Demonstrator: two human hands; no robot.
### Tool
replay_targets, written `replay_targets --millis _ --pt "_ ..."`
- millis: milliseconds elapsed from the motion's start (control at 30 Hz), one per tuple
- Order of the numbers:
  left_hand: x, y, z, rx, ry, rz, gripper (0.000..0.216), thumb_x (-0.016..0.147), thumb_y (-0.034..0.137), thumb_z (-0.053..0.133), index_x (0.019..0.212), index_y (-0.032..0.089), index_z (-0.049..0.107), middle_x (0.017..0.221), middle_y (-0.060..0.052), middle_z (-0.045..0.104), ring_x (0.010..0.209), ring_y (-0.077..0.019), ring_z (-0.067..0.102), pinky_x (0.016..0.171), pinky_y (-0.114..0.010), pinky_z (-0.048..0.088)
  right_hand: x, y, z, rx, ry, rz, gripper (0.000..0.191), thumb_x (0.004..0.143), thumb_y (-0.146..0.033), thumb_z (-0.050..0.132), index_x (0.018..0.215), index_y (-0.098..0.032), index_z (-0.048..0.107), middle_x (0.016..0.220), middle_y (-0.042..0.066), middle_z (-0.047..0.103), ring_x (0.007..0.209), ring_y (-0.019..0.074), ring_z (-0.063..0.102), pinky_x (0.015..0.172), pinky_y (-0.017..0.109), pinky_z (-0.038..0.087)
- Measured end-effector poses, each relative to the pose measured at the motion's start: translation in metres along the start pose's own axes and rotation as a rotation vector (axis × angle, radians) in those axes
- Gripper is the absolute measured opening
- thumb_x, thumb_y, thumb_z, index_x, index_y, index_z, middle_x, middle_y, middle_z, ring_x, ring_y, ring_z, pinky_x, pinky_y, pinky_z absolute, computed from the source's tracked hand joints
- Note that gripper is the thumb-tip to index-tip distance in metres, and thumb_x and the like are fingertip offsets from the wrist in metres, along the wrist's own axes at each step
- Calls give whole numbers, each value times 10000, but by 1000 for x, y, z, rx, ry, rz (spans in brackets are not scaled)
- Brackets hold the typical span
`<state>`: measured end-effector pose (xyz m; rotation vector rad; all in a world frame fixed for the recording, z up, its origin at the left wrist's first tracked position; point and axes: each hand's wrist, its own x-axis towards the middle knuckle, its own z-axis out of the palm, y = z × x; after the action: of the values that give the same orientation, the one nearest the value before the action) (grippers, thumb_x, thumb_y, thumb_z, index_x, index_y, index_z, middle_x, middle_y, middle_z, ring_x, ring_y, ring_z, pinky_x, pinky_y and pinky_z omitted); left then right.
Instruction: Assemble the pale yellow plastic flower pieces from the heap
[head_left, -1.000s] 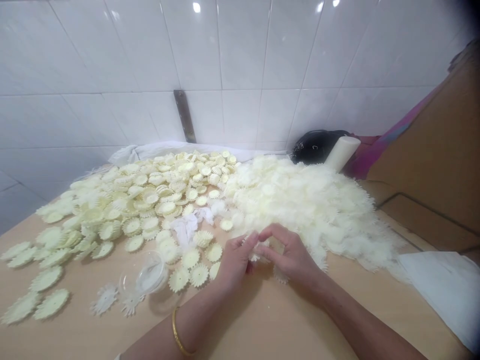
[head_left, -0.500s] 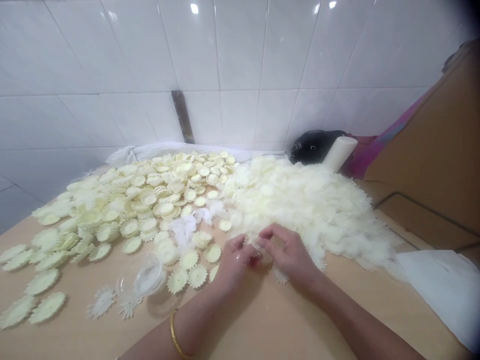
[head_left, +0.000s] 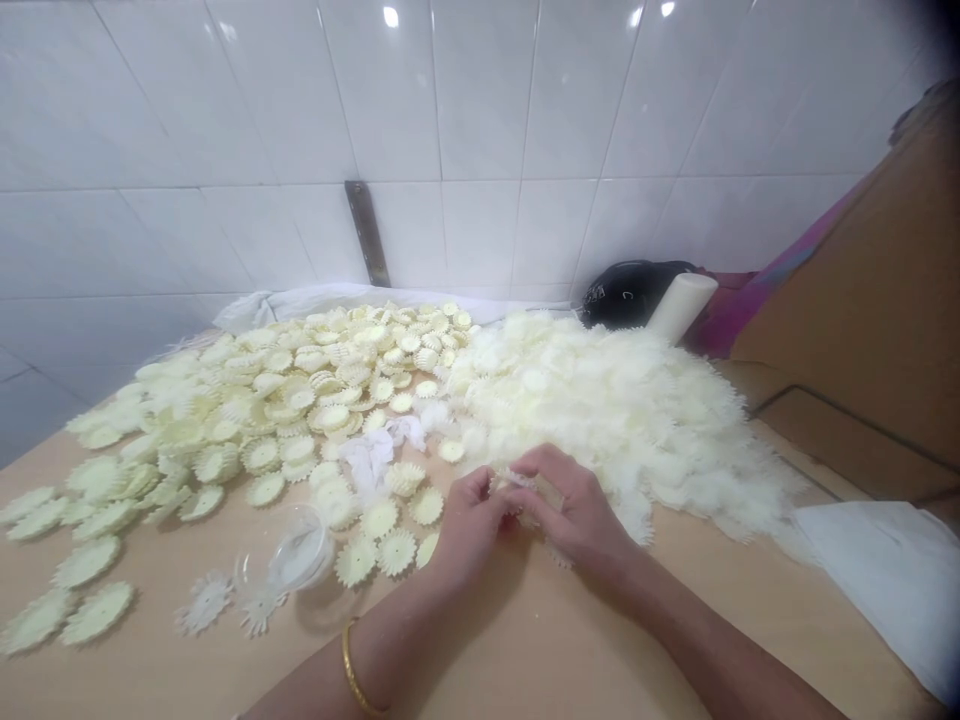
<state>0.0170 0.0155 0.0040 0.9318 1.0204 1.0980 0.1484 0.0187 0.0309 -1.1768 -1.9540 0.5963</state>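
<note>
My left hand (head_left: 469, 525) and my right hand (head_left: 574, 510) meet over the front middle of the table. Between their fingertips is a small, pale, saw-edged disc (head_left: 516, 481), like a fabric petal piece, and both hands are closed on it. Fingers cover part of it, so its full shape is hidden. Beside my left hand lie several pale yellow scalloped discs (head_left: 395, 551). A heap of thin whitish frilled pieces (head_left: 600, 400) rises just beyond my right hand. Partly under my right hand, another pale toothed piece (head_left: 559, 557) lies on the table.
A large pile of yellowish scalloped discs (head_left: 300, 390) spreads at the left. A clear plastic cup (head_left: 300, 555) lies near two translucent toothed discs (head_left: 206, 602). White roll (head_left: 681, 308), black bag (head_left: 630, 290) and cardboard box (head_left: 862, 290) stand at the right; a white sheet (head_left: 885, 580) lies at the front right.
My right fingers have shifted slightly and closed further around the pale disc, with the thumb now stretched toward my left hand. The left hand and the piles stay almost the same.
</note>
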Motion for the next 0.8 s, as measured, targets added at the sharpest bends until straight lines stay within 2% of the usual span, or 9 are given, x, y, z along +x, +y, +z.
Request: replay_targets --millis 33,133,300,400,467,533,633,700,800 --pt "0 1 0 20 -4 5 217 650 280 640 569 156 482 510 27 442 476 -73 396 472 -208 305 0 3 1 -18 20 -42 83 794 -207 477 789 -196 559 778 34 565 755 165 521 697 302 397" --pt "1 4 0 84 -51 9 234 667 317 634 571 154 496 507 9 476 490 -91 441 503 -225 343 1 8 2 -75 83 -96 171 809 -154 421 678 -190 526 679 19 545 689 153 502 675 297 378" --pt "1 6 -2 126 -130 31 200 698 328 603 635 157 520 539 3 519 493 -99 475 518 -235 368 3 10 -5 -113 331 25 179 835 -249 424 676 -197 486 642 6 531 631 150 491 597 272 374" --pt "3 1 -4 117 -116 -14 207 692 335 608 636 158 517 532 5 524 463 -94 465 496 -235 365 7 18 -19 -119 564 144 196 847 -298 413 696 -195 484 599 -4 503 559 137 464 532 254 361" --pt "5 -3 -5 83 -108 -52 204 682 336 619 656 159 521 543 1 535 461 -96 472 490 -235 367 11 27 -28 -177 659 178 204 857 -318 390 748 -190 506 631 6 504 593 147 475 567 267 384" --pt "6 -6 -6 49 -112 -71 210 683 347 620 674 158 529 552 -7 545 468 -101 484 494 -239 371 14 37 -32 -263 658 127 215 860 -315 373 885 -178 537 803 58 530 763 188 506 689 318 414" --pt "8 -9 -8 24 -125 -80 255 698 388 597 635 149 535 550 -21 549 470 -101 486 510 -245 379 17 47 -32 -382 661 38 289 837 -300 403 1071 -164 503 1061 127 456 1014 247 434 847 409 375" --pt "8 -10 -9 24 -124 -68 282 699 405 590 599 149 527 541 -20 543 463 -97 481 508 -242 375 16 47 -29 -403 683 6 288 829 -279 418 1084 -172 500 1102 129 442 1062 251 409 886 427 353" --pt "8 -9 -10 40 -105 -34 280 695 405 595 600 150 530 522 -5 522 442 -86 459 483 -227 349 13 38 -26 -359 635 -50 198 833 -234 419 978 -188 545 1007 98 526 1000 228 460 876 407 363"
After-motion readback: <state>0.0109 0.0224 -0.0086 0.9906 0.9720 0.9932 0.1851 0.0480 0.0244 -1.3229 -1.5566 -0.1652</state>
